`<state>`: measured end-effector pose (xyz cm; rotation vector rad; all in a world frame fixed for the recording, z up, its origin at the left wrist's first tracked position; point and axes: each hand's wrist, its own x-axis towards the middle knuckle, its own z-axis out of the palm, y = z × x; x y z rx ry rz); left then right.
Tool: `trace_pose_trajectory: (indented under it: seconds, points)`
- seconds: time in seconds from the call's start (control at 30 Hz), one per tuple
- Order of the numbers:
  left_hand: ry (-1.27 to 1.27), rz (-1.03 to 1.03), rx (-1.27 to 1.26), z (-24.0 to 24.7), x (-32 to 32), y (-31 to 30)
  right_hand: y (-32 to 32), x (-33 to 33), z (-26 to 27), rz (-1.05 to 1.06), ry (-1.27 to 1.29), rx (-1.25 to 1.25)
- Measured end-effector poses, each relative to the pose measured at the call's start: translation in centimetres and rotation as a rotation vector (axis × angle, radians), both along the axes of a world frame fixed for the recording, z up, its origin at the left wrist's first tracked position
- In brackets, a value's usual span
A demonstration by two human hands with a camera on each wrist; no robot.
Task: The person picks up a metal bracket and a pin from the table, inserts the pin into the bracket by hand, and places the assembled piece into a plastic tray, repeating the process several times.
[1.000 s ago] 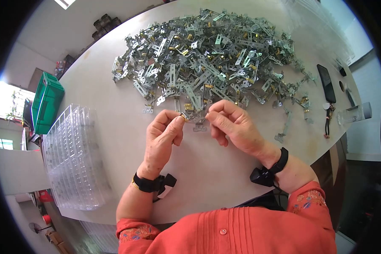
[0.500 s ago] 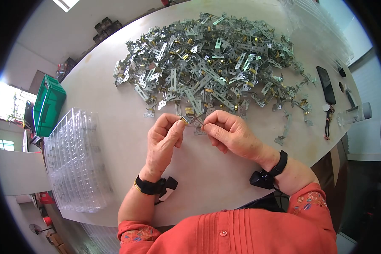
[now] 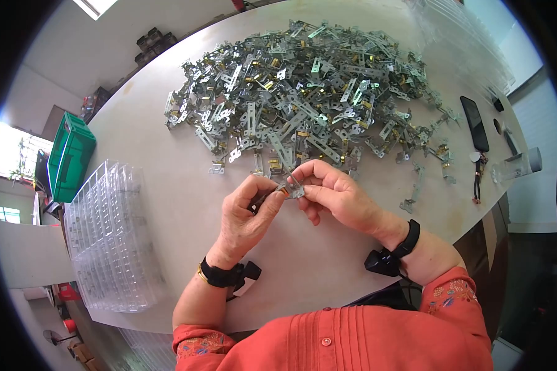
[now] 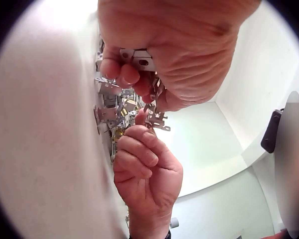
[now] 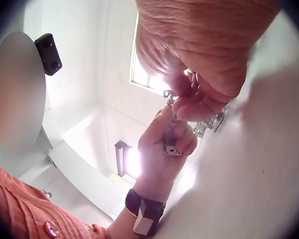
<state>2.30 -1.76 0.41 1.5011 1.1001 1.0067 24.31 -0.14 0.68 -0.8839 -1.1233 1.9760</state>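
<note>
Low over the table, my left hand (image 3: 244,216) grips a thin metal bracket between thumb and curled fingers; its holed end (image 4: 144,62) shows under the palm in the left wrist view. Facing it, my right hand (image 3: 343,195) pinches a small metal bracket (image 3: 297,192) with thumb and forefinger. The two pieces meet between the fingertips, and fingers hide much of both. In the right wrist view the left-hand bracket's lower end (image 5: 173,150) sticks out beside the fingers. Just beyond both hands lies a big heap of silver metal brackets (image 3: 291,105), some with brass-coloured parts.
Stacked clear plastic trays (image 3: 111,241) stand at the table's left, with a green crate (image 3: 73,154) beyond. On the right lie a phone (image 3: 474,123), a corded key fob (image 3: 478,179) and a clear bottle (image 3: 517,164). Several loose brackets (image 3: 414,185) trail off the heap.
My hands have come closer together and slightly nearer my body. The left hand has shifted right and turned, and the two metal pieces, apart at first, now meet.
</note>
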Motion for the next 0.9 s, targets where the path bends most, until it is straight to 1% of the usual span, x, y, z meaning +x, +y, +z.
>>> trace_pose_trajectory:
  seconds: [0.07, 0.2, 0.27, 0.33, 0.37, 0.43, 0.47, 0.53, 0.6, 0.67, 0.7, 0.77, 0.9]
  points:
    - [0.097, -0.031, 0.051, 0.3, 0.1, 0.0, 0.1, 0.2, 0.2, 0.032, 0.046, -0.044]
    - [0.093, 0.003, 0.142, 0.3, 0.4, 0.0, 0.3, 0.6, 0.5, 0.044, 0.103, -0.118]
    - [0.175, -0.058, 0.143, 0.6, 0.2, -0.1, 0.3, 0.6, 0.4, 0.06, 0.12, -0.131]
    - [0.188, -0.061, 0.18, 0.7, 0.4, -0.1, 0.3, 0.5, 0.2, 0.061, 0.048, -0.034]
    - [0.201, -0.066, 0.217, 0.7, 0.5, -0.1, 0.3, 0.4, 0.1, 0.062, 0.047, -0.034]
    - [0.208, -0.072, 0.23, 1.0, 0.6, -0.1, 0.2, 0.2, -0.2, 0.015, -0.041, 0.095]
    - [0.216, -0.079, 0.243, 1.1, 0.7, -0.2, 0.1, 0.0, -0.7, 0.017, -0.041, 0.095]
    - [0.234, -0.087, 0.282, 1.2, 0.9, -0.1, 0.1, -0.4, -1.6, -0.127, 0.05, 0.275]
    - [0.253, -0.097, 0.321, 1.3, 1.0, -0.2, 0.2, -0.5, -1.5, -0.155, 0.065, 0.293]
    - [0.28, -0.004, 0.314, 1.3, 1.0, -0.3, 0.2, -0.4, -1.3, -0.185, 0.08, 0.313]
    - [0.28, -0.004, 0.316, 1.3, 1.0, -0.3, 0.3, -0.3, -1.2, -0.173, 0.092, 0.291]
    - [0.327, 0.073, 0.42, 1.1, 1.1, -0.3, 0.3, -0.3, -1.1, -0.161, 0.104, 0.269]
    - [0.349, 0.133, 0.484, 1.5, 1.4, -0.3, 0.1, -0.5, -0.6, -0.196, 0.098, 0.258]
